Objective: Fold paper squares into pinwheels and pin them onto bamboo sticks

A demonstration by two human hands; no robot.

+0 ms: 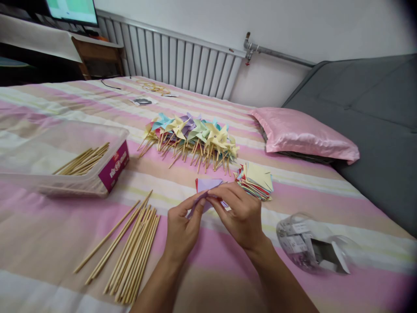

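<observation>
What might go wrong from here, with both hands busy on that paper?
1. The purple paper is pinched between the left hand and right hand; thin as it looks, it might crease or tear.
2. The uneven stack of cut paper sits close beyond the right hand, so a bump could scatter it.
3. The loose sticks lie beside the left forearm and might roll if brushed.

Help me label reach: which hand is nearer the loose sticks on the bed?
Left. The left hand is just right of the loose sticks; the right hand is farther right, beyond the left.
</observation>
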